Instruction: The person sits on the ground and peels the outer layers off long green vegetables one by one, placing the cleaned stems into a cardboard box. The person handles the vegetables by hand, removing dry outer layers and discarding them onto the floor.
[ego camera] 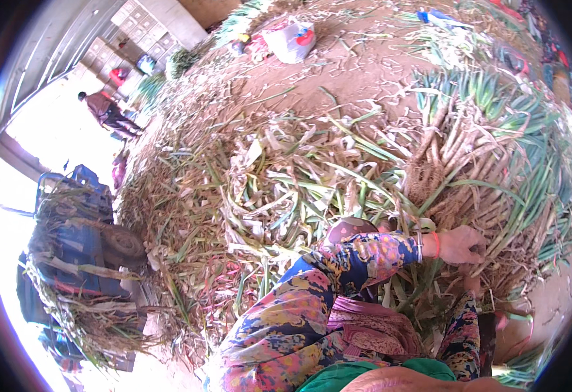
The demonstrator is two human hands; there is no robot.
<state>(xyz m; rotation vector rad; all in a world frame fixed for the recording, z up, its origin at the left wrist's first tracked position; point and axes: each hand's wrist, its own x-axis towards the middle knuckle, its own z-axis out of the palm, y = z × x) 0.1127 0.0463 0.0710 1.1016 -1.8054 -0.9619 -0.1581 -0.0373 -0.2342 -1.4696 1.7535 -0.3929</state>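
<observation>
My left hand, with an orange-red band and a pale bangle at its wrist, reaches across to the right. Its fingers are curled at a long green onion stalk that slants down between the leaves and the roots. Just below it is my right hand, close against the stalk's lower end; its fingers are mostly hidden. Beside both hands lies a big heap of long green onions, with brown roots towards me and green leaves pointing away and to the right. Floral sleeves cover both arms.
Stripped leaves and dry skins cover the ground ahead and to the left. A wheeled vehicle hung with plant scraps stands at left. A white sack sits farther off. Someone walks near the bright opening. A patterned rounded thing shows beyond my left forearm.
</observation>
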